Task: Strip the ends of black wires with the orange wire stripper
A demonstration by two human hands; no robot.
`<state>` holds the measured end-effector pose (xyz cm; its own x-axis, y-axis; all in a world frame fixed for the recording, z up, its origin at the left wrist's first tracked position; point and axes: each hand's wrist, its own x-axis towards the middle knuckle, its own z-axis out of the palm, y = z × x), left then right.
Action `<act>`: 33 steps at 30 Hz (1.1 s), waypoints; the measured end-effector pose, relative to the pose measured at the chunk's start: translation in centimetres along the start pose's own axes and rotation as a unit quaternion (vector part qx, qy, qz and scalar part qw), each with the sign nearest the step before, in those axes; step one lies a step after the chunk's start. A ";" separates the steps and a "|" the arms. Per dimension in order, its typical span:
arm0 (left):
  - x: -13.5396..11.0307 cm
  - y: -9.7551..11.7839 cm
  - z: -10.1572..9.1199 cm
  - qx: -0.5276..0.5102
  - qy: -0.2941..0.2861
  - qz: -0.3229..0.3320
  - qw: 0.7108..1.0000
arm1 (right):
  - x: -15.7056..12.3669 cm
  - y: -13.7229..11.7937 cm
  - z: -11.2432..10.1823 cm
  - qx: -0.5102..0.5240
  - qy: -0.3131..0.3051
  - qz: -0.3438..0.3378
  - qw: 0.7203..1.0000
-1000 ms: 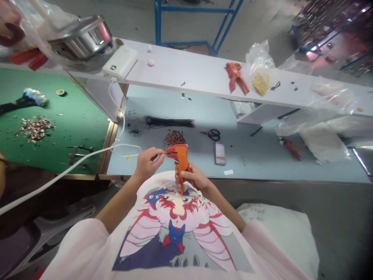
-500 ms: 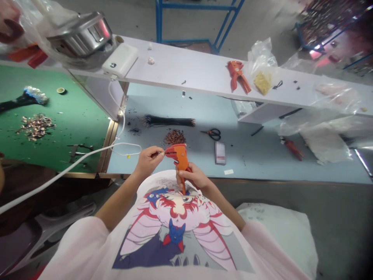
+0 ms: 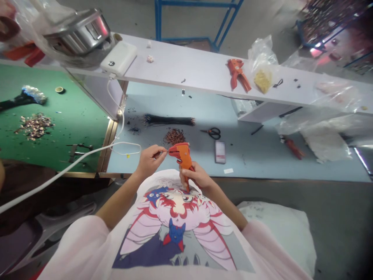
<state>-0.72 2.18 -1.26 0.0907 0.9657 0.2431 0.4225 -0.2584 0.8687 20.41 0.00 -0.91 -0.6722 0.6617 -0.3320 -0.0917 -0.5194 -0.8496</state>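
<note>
My right hand (image 3: pixel 196 175) is wrapped round the handle of an orange and red wire stripper (image 3: pixel 182 152), its jaws pointing left. My left hand (image 3: pixel 150 158) is closed in a pinch on a thin dark wire (image 3: pixel 167 151), mostly hidden by the fingers, whose end is at the stripper's jaws. Just beyond the tool lies a pile of small copper-coloured pieces (image 3: pixel 174 136). Behind that pile stretches a bundle of black wires (image 3: pixel 170 120) with bare copper ends.
Black-handled scissors (image 3: pixel 214 133) and a phone (image 3: pixel 220 152) lie right of the stripper. A white cable (image 3: pixel 72 159) crosses at left. The raised shelf (image 3: pixel 201 66) carries a white power bank (image 3: pixel 119 59), a second orange stripper (image 3: pixel 238 74) and a plastic bag (image 3: pixel 264 70).
The wire stripper and my right hand have shifted slightly to the right. My left hand has moved a little right, and a short stretch of wire now shows between its fingers and the jaws.
</note>
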 end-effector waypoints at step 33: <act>0.6 0.5 -0.8 -0.203 -0.071 -0.185 0.959 | -0.1 -0.7 -0.5 -0.050 -0.029 -0.004 0.998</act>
<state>-1.16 2.63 -0.34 0.1364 0.9791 -0.1512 0.0664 0.1432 0.9875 20.88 0.58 -0.52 -0.7128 0.6323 -0.3035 -0.0250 -0.4553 -0.8900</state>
